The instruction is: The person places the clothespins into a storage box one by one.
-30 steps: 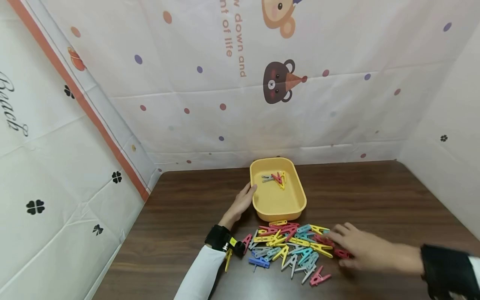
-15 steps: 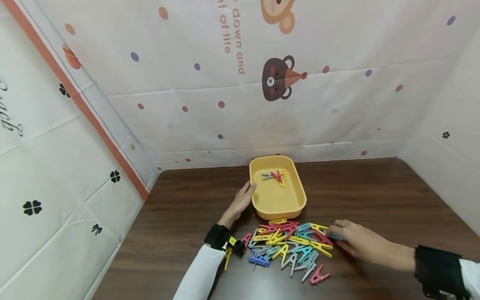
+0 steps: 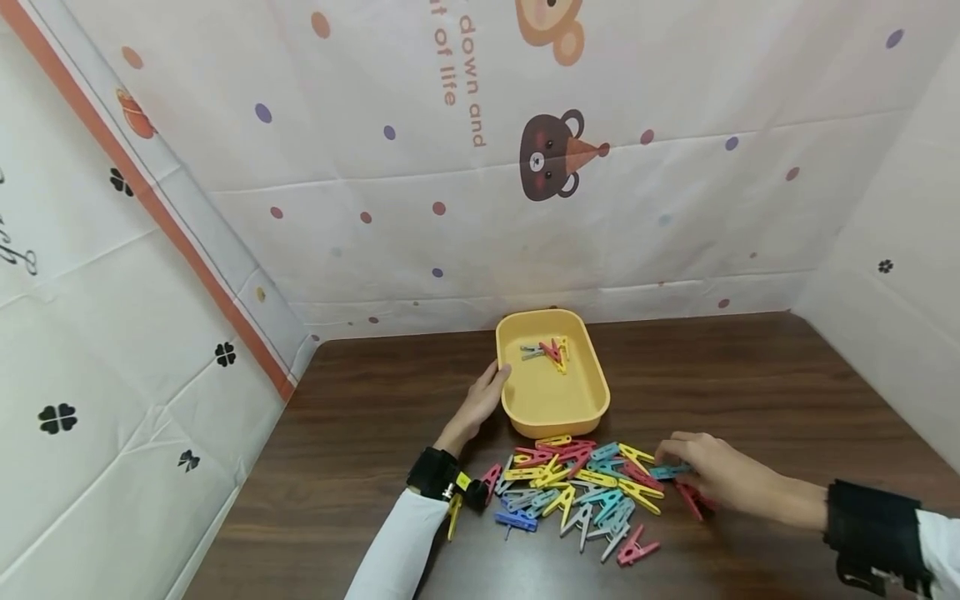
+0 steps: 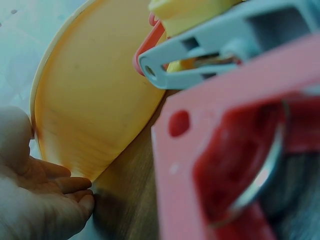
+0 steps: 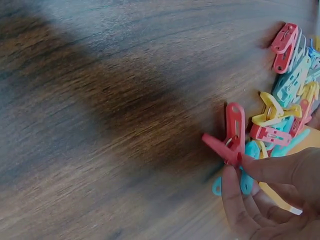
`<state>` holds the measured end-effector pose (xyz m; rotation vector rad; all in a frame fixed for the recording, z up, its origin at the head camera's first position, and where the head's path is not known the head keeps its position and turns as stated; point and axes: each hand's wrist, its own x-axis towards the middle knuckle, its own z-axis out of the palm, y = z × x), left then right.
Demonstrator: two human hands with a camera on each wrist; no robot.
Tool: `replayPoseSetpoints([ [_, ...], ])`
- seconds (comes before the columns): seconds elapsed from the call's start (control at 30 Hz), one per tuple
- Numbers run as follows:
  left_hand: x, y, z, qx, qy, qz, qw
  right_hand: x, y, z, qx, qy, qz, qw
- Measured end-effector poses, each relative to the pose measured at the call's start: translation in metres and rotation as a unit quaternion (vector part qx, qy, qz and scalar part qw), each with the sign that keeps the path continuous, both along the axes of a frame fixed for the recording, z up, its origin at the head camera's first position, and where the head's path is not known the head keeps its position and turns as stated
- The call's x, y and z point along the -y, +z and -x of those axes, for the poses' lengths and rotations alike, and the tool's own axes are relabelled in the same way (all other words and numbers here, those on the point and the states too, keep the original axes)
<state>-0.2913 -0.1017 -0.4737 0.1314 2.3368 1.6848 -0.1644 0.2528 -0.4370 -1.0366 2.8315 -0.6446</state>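
My left hand (image 3: 483, 398) holds the yellow plastic basin (image 3: 555, 408) by its left rim, thumb over the edge and fingers along the outside wall. A few clothespins (image 3: 552, 353) lie inside it. My right hand (image 3: 716, 468), at the right edge of a mixed pile of clothespins (image 3: 600, 498), pinches a red clothespin (image 5: 234, 131) between thumb and fingertip. Its two ends spread away from the fingers. A blue clothespin (image 3: 666, 472) lies right at the same fingertips; whether it is held too, I cannot tell.
The brown wooden table (image 3: 360, 433) ends at a printed white cloth wall (image 3: 675, 225) behind the basin. Close to my left wrist lie a yellow clothespin (image 3: 454, 518) and a red one, which fills much of the left wrist view. Another red clothespin (image 3: 637, 547) lies in front of the pile.
My right hand has closed in on the pile's right edge and its fingers have drawn together. The blue and red clothespins there have shifted slightly right. My left hand stays on the basin.
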Motion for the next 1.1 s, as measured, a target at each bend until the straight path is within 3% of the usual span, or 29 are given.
replayPoseSetpoints([
  [0.2, 0.0, -0.002, -0.001, -0.002, -0.003, 0.003, 1.0, -0.002, 0.019, -0.001, -0.016, -0.014, -0.027, 0.999],
  [0.3, 0.0, -0.003, -0.002, -0.004, -0.01, 0.003, 0.9999, 0.005, 0.042, 0.002, -0.046, -0.033, -0.034, 0.998],
  [0.4, 0.0, -0.003, -0.002, -0.006, -0.015, 0.002, 0.9999, 0.019, 0.068, 0.016, -0.091, -0.039, -0.022, 0.995],
  [0.53, 0.001, -0.001, -0.001, -0.01, -0.01, 0.005, 0.9999, 0.048, 0.095, 0.052, -0.116, -0.036, -0.011, 0.992],
  [0.67, 0.002, -0.001, 0.0, -0.009, -0.002, 0.005, 0.9999, 0.081, 0.104, 0.103, -0.111, -0.025, -0.015, 0.993],
  [0.77, 0.004, -0.002, 0.001, -0.007, 0.002, 0.002, 1.0, 0.106, 0.103, 0.143, -0.084, -0.034, -0.022, 0.996],
  [0.9, 0.004, -0.002, 0.001, -0.007, 0.003, -0.002, 1.0, 0.134, 0.094, 0.185, -0.026, -0.1, -0.043, 0.994],
  [1.1, 0.002, -0.001, -0.001, -0.016, -0.006, 0.004, 0.9998, 0.161, 0.07, 0.217, 0.021, -0.184, -0.096, 0.978],
])
